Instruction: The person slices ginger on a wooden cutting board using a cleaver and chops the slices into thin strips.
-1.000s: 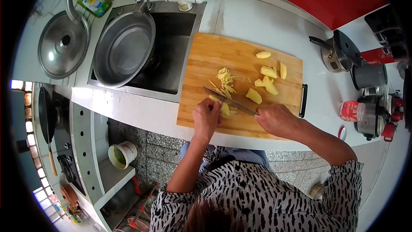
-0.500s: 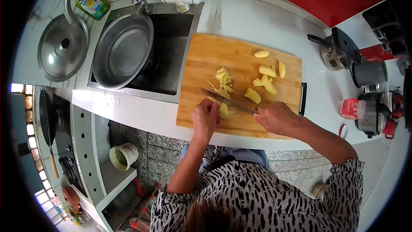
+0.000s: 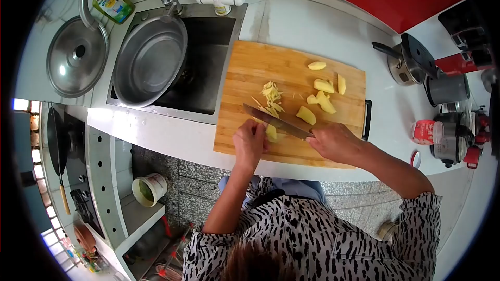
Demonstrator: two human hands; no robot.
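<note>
My right hand (image 3: 336, 143) is wrapped round the handle of a knife (image 3: 278, 123), whose blade slants up and left over the wooden cutting board (image 3: 245, 67). Against the blade's near side, my left hand (image 3: 250, 139) has its fingers bent together on a yellow piece (image 3: 271, 133), partly hidden by the fingers. Thin yellow strips (image 3: 271, 93) lie in a small heap just beyond the blade. Several larger yellow pieces (image 3: 324, 85) are spread over the board's right half, one of them (image 3: 306, 115) close to the knife.
Left of the board is a sink (image 3: 208, 62) with a metal basin (image 3: 151, 62) in it. A lid (image 3: 78, 57) leans farther left. Pots (image 3: 406, 65), a red-labelled jar (image 3: 427, 132) and a small round lid (image 3: 415, 159) stand or lie at the right.
The view has shifted slightly. The knife blade has moved a little over the yellow piece; both hands keep their hold and nearly the same place.
</note>
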